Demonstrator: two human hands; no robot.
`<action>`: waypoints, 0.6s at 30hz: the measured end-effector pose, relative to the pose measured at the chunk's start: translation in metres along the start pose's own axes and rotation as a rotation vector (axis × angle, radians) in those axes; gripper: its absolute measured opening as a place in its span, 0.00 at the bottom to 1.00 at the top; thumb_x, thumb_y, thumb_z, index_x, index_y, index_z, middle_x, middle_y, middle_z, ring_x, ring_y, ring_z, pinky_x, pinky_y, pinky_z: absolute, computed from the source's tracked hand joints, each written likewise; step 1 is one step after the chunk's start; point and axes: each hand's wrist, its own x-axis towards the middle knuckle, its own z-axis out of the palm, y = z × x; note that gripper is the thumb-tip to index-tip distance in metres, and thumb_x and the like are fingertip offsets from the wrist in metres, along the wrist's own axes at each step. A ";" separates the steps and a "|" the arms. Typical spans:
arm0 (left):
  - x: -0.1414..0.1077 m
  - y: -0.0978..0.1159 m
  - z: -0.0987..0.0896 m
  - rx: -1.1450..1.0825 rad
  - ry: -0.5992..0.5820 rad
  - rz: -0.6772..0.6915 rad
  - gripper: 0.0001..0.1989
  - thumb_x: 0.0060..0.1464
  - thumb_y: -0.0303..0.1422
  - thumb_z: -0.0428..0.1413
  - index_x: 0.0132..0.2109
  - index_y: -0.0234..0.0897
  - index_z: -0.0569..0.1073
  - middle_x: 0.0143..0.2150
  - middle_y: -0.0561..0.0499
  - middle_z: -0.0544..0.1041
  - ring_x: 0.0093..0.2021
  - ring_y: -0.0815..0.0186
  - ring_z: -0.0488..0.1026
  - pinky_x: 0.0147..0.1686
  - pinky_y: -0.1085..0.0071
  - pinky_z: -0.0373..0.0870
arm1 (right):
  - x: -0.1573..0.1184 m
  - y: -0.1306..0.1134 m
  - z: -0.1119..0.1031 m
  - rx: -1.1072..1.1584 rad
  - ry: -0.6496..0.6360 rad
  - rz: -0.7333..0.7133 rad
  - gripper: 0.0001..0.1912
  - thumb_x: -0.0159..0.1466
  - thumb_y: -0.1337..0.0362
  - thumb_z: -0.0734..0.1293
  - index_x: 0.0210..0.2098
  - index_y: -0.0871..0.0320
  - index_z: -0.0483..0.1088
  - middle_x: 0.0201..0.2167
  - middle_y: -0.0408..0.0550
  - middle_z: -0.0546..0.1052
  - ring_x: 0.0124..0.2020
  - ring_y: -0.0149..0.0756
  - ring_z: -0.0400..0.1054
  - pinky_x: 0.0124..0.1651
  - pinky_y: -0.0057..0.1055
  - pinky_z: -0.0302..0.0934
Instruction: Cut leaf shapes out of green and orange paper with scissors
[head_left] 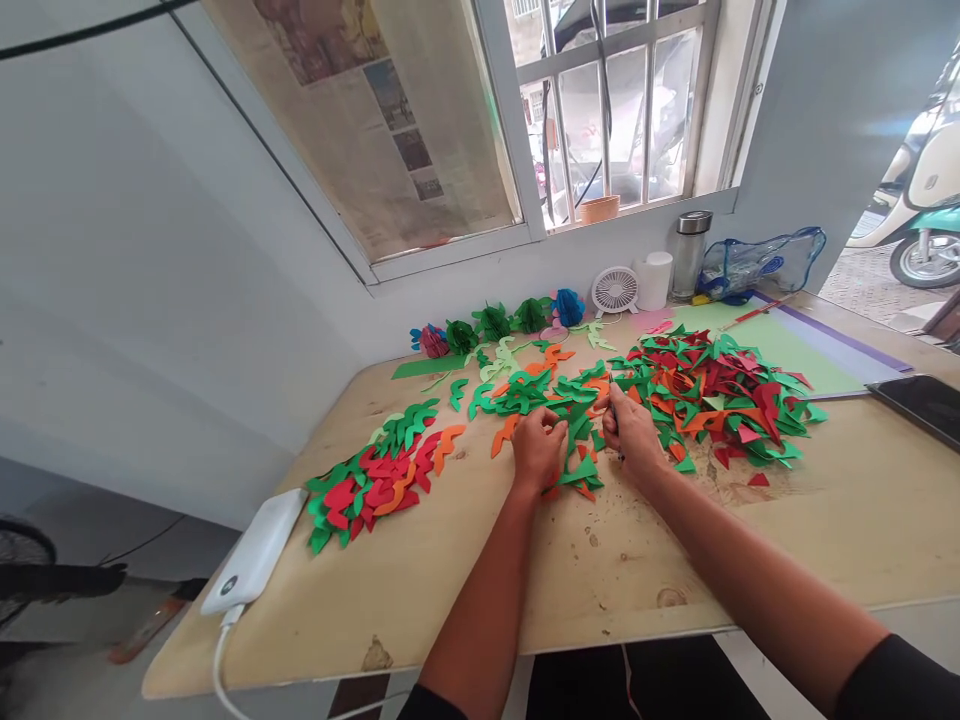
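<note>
My left hand [538,448] is closed, thumb and fingertips pinched together just beside green paper pieces [579,425]; what lies between the fingertips is too small to make out. To its right, my right hand [631,432] wraps round a slim dark tool that looks like scissors [612,382], its tip pointing away from me. Under and around both hands lie green and orange paper scraps. A large heap of red, green and orange paper scraps [712,390] spreads right of my right hand. Left of my hands, wavy leaf-like paper cut-outs [382,475] lie in an overlapping pile.
Along the wall stand folded paper flowers [493,322], a small white fan [615,290], a white cylinder [654,280], a glass bottle [688,262] and a clear pouch [765,264]. A cabled power bank [255,552] sits front left, a phone [921,405] at right, near paper sheets [817,345].
</note>
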 end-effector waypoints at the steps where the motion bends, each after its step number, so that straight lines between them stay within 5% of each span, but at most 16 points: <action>1: 0.000 0.001 -0.002 -0.059 0.033 0.024 0.02 0.51 0.31 0.55 0.32 0.39 0.73 0.35 0.49 0.78 0.42 0.60 0.73 0.43 0.65 0.65 | 0.000 0.000 0.000 0.005 0.007 0.007 0.25 0.48 0.41 0.72 0.24 0.56 0.65 0.11 0.32 0.56 0.11 0.22 0.43 0.13 0.24 0.36; 9: -0.008 0.017 -0.011 -0.152 0.094 0.351 0.06 0.53 0.26 0.53 0.35 0.41 0.73 0.37 0.49 0.77 0.43 0.61 0.73 0.47 0.64 0.66 | 0.004 0.007 -0.003 0.019 0.006 0.098 0.21 0.49 0.47 0.74 0.30 0.55 0.66 0.12 0.31 0.58 0.11 0.22 0.44 0.13 0.24 0.36; 18: -0.017 0.011 -0.004 -0.272 0.116 0.480 0.07 0.54 0.25 0.52 0.34 0.41 0.73 0.39 0.48 0.78 0.45 0.62 0.73 0.48 0.64 0.67 | 0.003 0.009 -0.003 0.005 -0.029 0.105 0.20 0.45 0.56 0.75 0.33 0.58 0.69 0.14 0.32 0.60 0.12 0.21 0.46 0.14 0.22 0.38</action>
